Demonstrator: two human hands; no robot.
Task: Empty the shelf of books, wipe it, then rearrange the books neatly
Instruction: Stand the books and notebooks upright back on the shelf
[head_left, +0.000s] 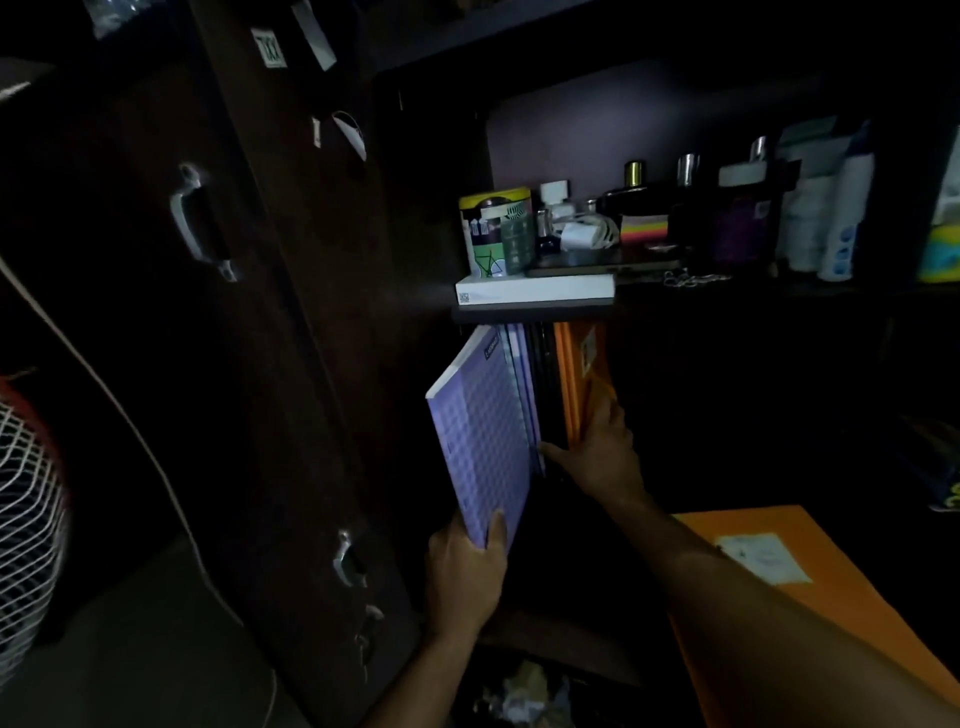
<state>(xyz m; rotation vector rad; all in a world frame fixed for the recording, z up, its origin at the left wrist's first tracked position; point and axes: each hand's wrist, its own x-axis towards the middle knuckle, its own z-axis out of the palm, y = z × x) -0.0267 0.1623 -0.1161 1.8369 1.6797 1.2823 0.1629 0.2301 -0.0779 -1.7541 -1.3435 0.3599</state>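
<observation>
With the left hand (470, 571) pinching the tilted purple checked notebook (480, 436) by its lower corner, and the right hand (597, 452) clasping the upright shelved books (550, 384), keep both holds firm to prevent toppling.

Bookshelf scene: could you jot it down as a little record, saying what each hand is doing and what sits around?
left hand: grips the lower corner of the purple notebook, which is tilted out to the left
right hand: holds the standing books, fingers against the orange book
above the books: white box lying flat
upper shelf: patterned tin, white charger, bottles
lighting: very dim
</observation>
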